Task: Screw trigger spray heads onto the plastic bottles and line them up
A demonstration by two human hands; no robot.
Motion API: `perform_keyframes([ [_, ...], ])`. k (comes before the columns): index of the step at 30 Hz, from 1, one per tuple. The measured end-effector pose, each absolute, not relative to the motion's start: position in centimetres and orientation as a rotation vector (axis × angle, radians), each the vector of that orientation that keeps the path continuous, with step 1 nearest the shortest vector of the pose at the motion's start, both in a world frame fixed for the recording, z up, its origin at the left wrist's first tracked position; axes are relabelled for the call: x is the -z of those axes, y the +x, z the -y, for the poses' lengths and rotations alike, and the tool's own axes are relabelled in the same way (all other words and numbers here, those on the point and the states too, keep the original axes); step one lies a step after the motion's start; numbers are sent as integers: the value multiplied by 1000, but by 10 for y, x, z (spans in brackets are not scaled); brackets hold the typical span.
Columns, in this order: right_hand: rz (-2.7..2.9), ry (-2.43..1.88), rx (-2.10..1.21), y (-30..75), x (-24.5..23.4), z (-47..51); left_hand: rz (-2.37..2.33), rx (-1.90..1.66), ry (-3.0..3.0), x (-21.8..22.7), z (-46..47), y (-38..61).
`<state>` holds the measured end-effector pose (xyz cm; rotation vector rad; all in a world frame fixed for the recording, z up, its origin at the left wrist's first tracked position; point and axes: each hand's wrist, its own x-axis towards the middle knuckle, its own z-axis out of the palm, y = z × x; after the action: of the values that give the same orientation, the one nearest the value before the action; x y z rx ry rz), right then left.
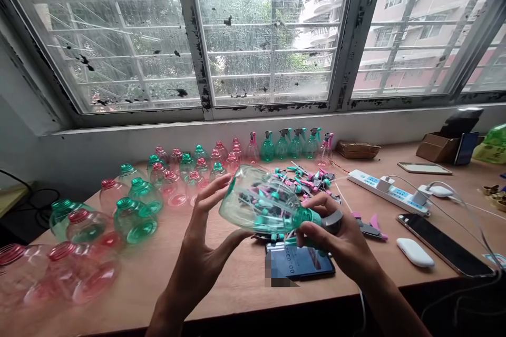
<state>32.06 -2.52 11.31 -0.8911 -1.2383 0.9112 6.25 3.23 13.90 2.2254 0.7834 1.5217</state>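
A clear green spray bottle (259,200) lies on its side in the air, its neck toward the right. My left hand (207,239) holds it at the base, thumb below and fingers above. At the neck, the thumb and fingers of my right hand (336,231) are closed round the collar of a green and grey spray head (314,217), which sits at the bottle's mouth. Part of the spray head is hidden by the fingers. Behind the bottle lies a pile of loose spray heads (308,181) in pink, green and grey.
Several open red and green bottles (136,216) stand at the left. Bottles with spray heads (282,145) line the wall under the window. A lit phone (300,260) lies below the hands; a power strip (387,192), a dark phone (446,245) and a white case (415,251) are at the right.
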Motion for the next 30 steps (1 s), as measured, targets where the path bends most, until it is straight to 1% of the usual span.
perform_keyframes([
  [3, 1213, -864, -960, 321, -112, 26, -765, -1541, 2300, -141, -31, 62],
  [9, 1282, -948, -670, 320, -113, 26, -883, -1524, 2153, -139, -28, 63],
  [11, 1274, -918, -709, 320, -115, 26, -855, -1529, 2176, -139, -29, 63],
  [15, 1217, -860, -911, 321, -117, 27, -755, -1566, 2271, -139, -31, 64],
  [20, 1292, -886, -865, 322, -115, 29, -793, -1454, 2197, -139, -27, 62],
  [23, 1281, -849, -913, 323, -116, 30, -732, -1478, 2111, -140, -28, 63],
  [27, 1195, -868, -1038, 324, -119, 30, -645, -1512, 2197, -142, -30, 66],
  [30, 1195, -866, -1014, 324, -121, 28, -693, -1513, 2240, -140, -30, 64],
])
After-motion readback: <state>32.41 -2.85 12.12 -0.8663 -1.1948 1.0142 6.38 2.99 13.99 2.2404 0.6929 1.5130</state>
